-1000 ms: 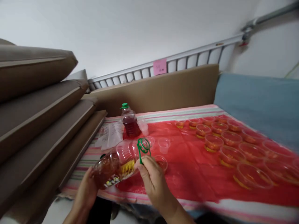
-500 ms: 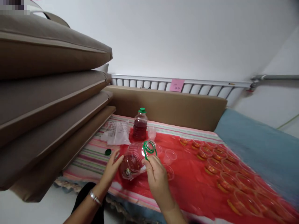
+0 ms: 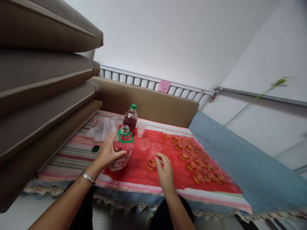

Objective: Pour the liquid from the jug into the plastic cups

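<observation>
A large clear plastic jug [image 3: 124, 149] with a green handle ring stands upright and uncapped on the red sheet. My left hand [image 3: 109, 151] is wrapped around its left side, thumb across the front. At the rim of a small clear plastic cup [image 3: 151, 163] with orange liquid in the bottom, my right hand [image 3: 165, 168] has its fingers pinched together. Two cups that look empty, one [image 3: 145, 144] and another [image 3: 156, 148], stand just behind it. The green cap [image 3: 95, 149] lies on the striped cloth, left of the jug.
Several cups with orange liquid [image 3: 191, 162] stand in rows on the right of the red sheet [image 3: 141, 179]. Behind the jug are a second, capped jug of dark red liquid [image 3: 130, 119], stacked cups [image 3: 140, 130] and plastic bags [image 3: 103, 129]. Thick brown cushions [image 3: 48, 70] rise at left.
The jug has gone from tilted to upright on the sheet. My right hand has let go of its green handle and moved right to the cup. The view has shifted to the right.
</observation>
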The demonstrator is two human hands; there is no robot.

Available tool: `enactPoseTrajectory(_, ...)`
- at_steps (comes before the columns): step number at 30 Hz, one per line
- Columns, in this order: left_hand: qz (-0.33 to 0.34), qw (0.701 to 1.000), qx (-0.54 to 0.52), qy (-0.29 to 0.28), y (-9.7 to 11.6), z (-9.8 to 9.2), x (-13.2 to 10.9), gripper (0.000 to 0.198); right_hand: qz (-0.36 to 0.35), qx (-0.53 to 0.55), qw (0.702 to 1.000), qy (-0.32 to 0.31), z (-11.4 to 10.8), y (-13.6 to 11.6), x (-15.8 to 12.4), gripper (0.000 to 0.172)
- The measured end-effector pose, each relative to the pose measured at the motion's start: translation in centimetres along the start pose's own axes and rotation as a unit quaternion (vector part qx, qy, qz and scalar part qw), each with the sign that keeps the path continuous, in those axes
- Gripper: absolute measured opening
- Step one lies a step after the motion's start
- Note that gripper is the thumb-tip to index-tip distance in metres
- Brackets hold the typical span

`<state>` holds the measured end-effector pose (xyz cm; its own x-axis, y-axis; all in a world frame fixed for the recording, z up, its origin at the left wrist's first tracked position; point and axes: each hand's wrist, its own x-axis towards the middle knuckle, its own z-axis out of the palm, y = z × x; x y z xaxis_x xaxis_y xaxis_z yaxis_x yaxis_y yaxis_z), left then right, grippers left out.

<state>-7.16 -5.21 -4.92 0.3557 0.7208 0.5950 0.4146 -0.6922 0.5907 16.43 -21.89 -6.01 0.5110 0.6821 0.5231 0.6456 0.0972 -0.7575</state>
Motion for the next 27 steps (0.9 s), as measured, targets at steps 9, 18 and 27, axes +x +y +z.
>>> enactPoseTrajectory(9, -0.005, 1.000, 0.016, -0.008, 0.3, 0.6, 0.4, 0.089, 0.031, -0.109, 0.993, -0.041, -0.1, 9.9, -3.2, 0.036)
enactPoseTrajectory(18, 0.005, 1.000, 0.023, 0.006, -1.1, 1.1, 0.7, 0.086, 0.003, -0.079, 0.995, -0.061, 0.8, 10.5, -2.0, 0.023)
enactPoseTrajectory(27, -0.008, 1.000, 0.030, 0.000, -1.5, 1.1, 0.6, 0.083, 0.051, -0.133, 0.989, -0.046, -4.9, 13.7, 1.2, 0.021)
